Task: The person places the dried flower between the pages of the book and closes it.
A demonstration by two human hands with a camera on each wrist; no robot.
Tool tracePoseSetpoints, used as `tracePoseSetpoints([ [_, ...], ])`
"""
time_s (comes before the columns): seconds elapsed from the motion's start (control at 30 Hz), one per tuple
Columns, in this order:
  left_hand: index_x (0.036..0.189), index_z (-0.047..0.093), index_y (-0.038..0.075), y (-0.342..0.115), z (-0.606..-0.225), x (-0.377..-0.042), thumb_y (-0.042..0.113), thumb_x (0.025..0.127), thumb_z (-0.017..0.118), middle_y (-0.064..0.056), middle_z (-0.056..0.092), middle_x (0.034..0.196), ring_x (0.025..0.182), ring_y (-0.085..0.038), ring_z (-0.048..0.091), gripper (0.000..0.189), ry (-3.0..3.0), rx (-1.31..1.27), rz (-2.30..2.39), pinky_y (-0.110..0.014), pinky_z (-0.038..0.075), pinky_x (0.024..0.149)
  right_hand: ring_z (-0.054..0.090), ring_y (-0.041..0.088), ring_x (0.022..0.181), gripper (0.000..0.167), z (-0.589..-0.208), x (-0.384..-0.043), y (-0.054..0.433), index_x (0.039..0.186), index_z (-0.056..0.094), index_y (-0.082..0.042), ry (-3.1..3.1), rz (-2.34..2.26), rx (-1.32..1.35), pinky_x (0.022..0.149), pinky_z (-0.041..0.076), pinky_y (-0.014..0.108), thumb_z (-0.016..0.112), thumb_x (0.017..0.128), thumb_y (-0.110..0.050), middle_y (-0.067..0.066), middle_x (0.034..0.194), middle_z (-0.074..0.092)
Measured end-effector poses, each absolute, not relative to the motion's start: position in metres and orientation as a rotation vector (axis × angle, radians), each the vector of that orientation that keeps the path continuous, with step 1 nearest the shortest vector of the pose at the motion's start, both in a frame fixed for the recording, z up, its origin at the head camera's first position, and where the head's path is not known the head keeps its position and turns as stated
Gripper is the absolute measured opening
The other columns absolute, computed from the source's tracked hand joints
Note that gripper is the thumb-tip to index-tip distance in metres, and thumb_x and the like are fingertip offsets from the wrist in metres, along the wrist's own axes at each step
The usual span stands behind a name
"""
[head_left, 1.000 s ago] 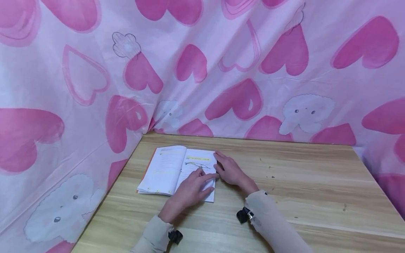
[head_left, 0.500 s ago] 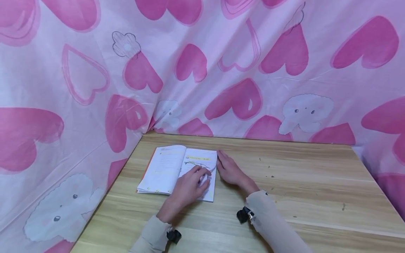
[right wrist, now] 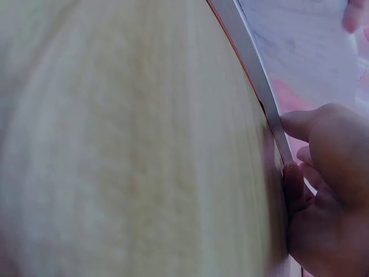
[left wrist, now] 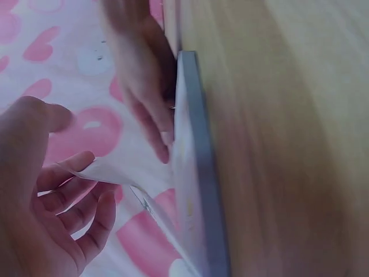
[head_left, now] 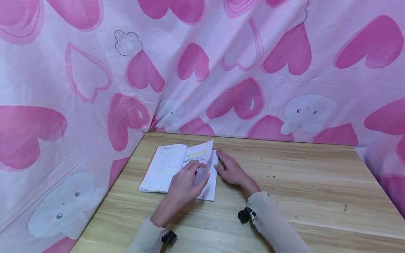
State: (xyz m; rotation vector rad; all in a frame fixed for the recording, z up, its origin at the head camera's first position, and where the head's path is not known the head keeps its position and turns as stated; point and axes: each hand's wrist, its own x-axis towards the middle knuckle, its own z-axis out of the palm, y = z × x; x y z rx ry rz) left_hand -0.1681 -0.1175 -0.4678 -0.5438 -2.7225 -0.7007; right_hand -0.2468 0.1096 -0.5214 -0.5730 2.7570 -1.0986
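Observation:
An open book (head_left: 167,165) with an orange-red cover edge lies on the wooden table. Its right-hand page (head_left: 207,147) is lifted at the outer edge and curves upward. My left hand (head_left: 183,186) is over the right half, fingers loosely bent. In the left wrist view, the raised page (left wrist: 109,171) lies against the fingertips (left wrist: 85,158), while the thumb stands apart from it. My right hand (head_left: 232,170) rests along the book's right edge. From the right wrist, its thumb (right wrist: 297,122) touches the edge of the page block (right wrist: 251,55). The left hand hides part of the page.
The wooden table (head_left: 300,186) extends to the right of the book, with small dark marks on its surface. A pink heart-patterned cloth (head_left: 234,70) hangs behind the table and along its left side. Small black devices (head_left: 245,215) sit at both wrists.
The right-hand page lay flat a second ago; its outer edge now rises, showing another page beneath. The left hand has drawn slightly left with its fingers bent. The right hand stays by the book's edge.

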Motion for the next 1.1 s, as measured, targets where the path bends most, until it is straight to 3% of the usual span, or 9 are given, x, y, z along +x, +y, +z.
tracePoseSetpoints([
  [0.2,0.134,0.071,0.022,-0.125,-0.45,-0.165,0.018,0.096,0.079,0.003,0.07,0.127,0.098,-0.01,0.066,0.038,-2.718,-0.52,-0.715,-0.031,0.061,0.081,0.026,0.036,0.167,0.068,-0.522,-0.247,0.111,0.171,0.032,-0.012,2.74,-1.097,-0.551,0.134,0.026,0.058,0.059,0.112,-0.032,0.009,0.182,0.021],
  [0.47,0.129,0.075,0.013,-0.14,-0.438,-0.166,0.015,0.095,0.083,-0.004,0.074,0.122,0.107,-0.024,0.074,0.036,-2.577,-0.461,-0.836,-0.041,0.064,0.093,0.025,0.036,0.167,0.067,-0.522,-0.246,0.111,0.171,0.031,-0.012,2.729,-1.099,-0.541,0.134,0.025,0.057,0.058,0.113,-0.031,0.009,0.183,0.02],
  [0.83,0.122,0.078,0.005,-0.165,-0.438,-0.171,0.002,0.098,0.074,-0.009,0.077,0.11,0.101,-0.023,0.076,0.024,-2.383,-0.363,-0.858,-0.04,0.063,0.085,0.026,0.036,0.167,0.068,-0.521,-0.245,0.11,0.171,0.031,-0.01,2.748,-1.085,-0.552,0.134,0.027,0.057,0.059,0.113,-0.031,0.01,0.182,0.02],
  [1.1,0.12,0.078,0.001,-0.189,-0.441,-0.171,-0.002,0.096,0.074,-0.017,0.077,0.109,0.103,-0.032,0.076,0.025,-2.322,-0.261,-0.888,-0.049,0.063,0.089,0.025,0.036,0.167,0.068,-0.519,-0.243,0.109,0.171,0.031,-0.01,2.746,-1.101,-0.549,0.134,0.026,0.057,0.059,0.113,-0.031,0.01,0.182,0.021],
])
